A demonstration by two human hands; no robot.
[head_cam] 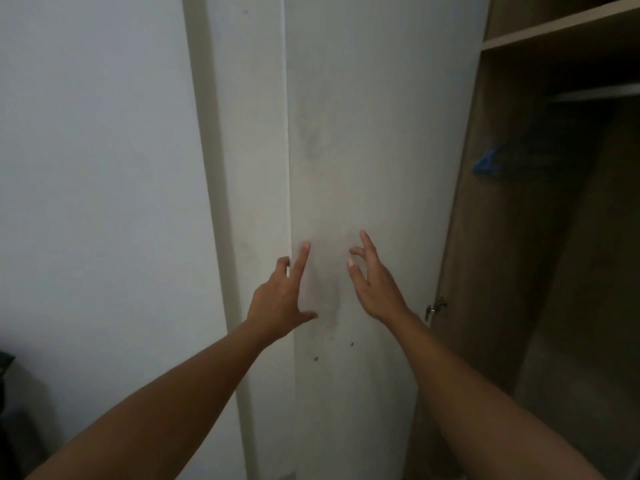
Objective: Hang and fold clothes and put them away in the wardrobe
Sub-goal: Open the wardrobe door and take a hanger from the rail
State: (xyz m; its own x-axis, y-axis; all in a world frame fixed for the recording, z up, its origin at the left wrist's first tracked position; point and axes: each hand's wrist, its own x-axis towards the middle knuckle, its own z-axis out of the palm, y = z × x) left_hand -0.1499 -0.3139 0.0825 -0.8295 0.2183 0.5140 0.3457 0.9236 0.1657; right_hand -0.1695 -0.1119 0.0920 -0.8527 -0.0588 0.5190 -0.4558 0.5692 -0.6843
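Observation:
A white wardrobe door [367,133] stands swung open in front of me, seen from its inner side. My left hand [280,299] is at the door's free left edge, fingers spread, some of them curled round the edge. My right hand [374,285] hovers open just in front of the door panel, holding nothing. The wardrobe's dark wooden inside [561,237] shows at the right, with a blue hanger [488,164] on a rail [595,93]. No clothes are clearly visible.
A wooden shelf [561,26] crosses the top of the wardrobe. A metal hinge [435,307] joins door and frame. A white wall [97,168] fills the left. A dark object [5,372] sits at the lower left edge.

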